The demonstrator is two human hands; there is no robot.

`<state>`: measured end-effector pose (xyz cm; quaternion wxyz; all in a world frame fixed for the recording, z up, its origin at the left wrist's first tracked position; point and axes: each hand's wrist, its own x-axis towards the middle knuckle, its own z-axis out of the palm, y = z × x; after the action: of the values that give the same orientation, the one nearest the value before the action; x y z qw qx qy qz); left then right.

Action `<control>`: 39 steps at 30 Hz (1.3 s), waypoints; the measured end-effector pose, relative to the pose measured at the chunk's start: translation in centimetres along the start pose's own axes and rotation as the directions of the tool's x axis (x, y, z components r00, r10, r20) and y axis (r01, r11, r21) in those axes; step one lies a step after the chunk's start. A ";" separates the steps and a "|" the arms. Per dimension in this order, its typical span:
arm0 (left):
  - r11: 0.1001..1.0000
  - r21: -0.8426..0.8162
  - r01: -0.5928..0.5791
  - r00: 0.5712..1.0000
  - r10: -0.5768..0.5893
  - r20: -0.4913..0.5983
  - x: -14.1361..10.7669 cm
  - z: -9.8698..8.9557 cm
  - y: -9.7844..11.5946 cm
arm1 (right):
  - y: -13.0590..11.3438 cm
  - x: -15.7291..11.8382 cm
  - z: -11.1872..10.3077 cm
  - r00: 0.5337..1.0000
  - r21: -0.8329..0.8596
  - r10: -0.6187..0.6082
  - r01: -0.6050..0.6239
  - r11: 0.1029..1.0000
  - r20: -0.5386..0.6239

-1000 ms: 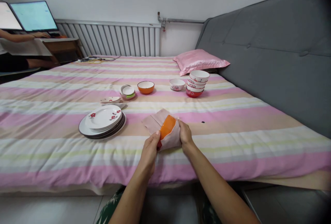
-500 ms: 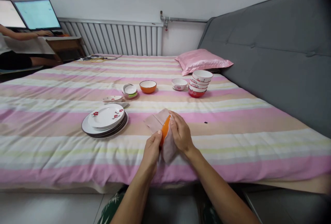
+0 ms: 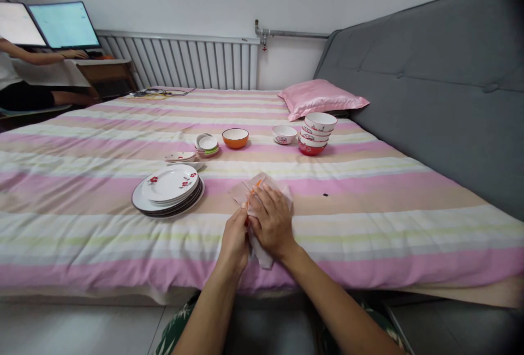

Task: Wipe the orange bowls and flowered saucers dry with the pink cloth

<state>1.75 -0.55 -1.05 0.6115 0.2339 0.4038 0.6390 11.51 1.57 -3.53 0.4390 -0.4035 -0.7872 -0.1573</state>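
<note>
An orange bowl (image 3: 257, 183), mostly hidden by cloth and fingers, is between my hands above the near part of the bed. My left hand (image 3: 236, 237) pinches its near-left edge, thumb on top. Over the bowl lies a pale pinkish-grey cloth (image 3: 262, 256), one end hanging toward me. My right hand (image 3: 272, 221) is closed over this cloth, its fingers together and pressing it against the bowl. To the left, a stack of plates (image 3: 170, 184) has a flowered white plate on top and dark-rimmed ones below.
Beyond my hands stand another orange bowl (image 3: 235, 138), a white bowl (image 3: 284, 135) and a bowl stack (image 3: 314, 139). Small dishes (image 3: 207, 145) and shallow dishes (image 3: 180, 157) sit behind the plates. A pink pillow (image 3: 321, 98) lies by the grey headboard (image 3: 426, 93). A person sits far left.
My right hand has turned from the bowl's right side to lie across its top, covering most of the orange surface with the cloth. My left hand keeps its hold, shifted slightly left.
</note>
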 end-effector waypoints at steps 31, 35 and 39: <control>0.977 0.151 0.151 0.988 -0.154 0.004 0.4 0.6 2.1 | 1.1 -2.3 0.1 0.888 0.343 0.430 -0.459 0.820 0.161; 0.931 0.354 0.091 0.987 -0.130 0.089 0.1 0.6 1.9 | 0.9 -2.2 -0.4 0.849 0.414 0.518 -0.510 0.754 0.103; 0.901 0.433 0.027 0.982 -0.105 0.156 -0.5 0.9 2.2 | 1.2 -2.2 -0.8 0.850 0.436 0.515 -0.508 0.743 0.113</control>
<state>1.27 -0.61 1.31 0.5997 0.4041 0.4865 0.4903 13.55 0.71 -4.99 0.5522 -0.4895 -0.6574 0.1526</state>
